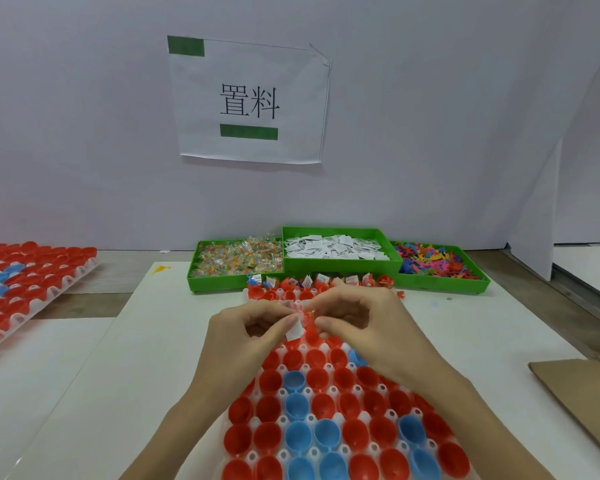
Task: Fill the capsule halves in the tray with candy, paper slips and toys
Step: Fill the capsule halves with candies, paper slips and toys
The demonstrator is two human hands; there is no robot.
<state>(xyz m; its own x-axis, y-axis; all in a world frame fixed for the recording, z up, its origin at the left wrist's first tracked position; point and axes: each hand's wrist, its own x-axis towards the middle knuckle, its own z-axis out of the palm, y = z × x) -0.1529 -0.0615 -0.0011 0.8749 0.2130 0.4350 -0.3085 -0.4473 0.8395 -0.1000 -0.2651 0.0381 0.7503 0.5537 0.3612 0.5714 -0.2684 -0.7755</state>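
left hand (pixel 246 327) | right hand (pixel 364 323) | bare forearms, no sleeves, seemingly no rings

White tray (pixel 312 455) on table (pixel 465 341): red and blue capsule halves (pixel 297 405) seated open side up; the far row holds slips and wrapped pieces. Left hand (pixel 253 327) and right hand (pixel 357 320) meet above the tray, fingers curled, pinching a white paper slip (pixel 294 329) together with a small red-orange piece. Behind: three green bins, candy (pixel 236 259), slips (pixel 333 247), coloured toys (pixel 433 261). Far left: second tray (pixel 25 289) of capsule halves. Wall: paper sign (pixel 250 102) reading 置料. Right edge: cardboard (pixel 582 393).
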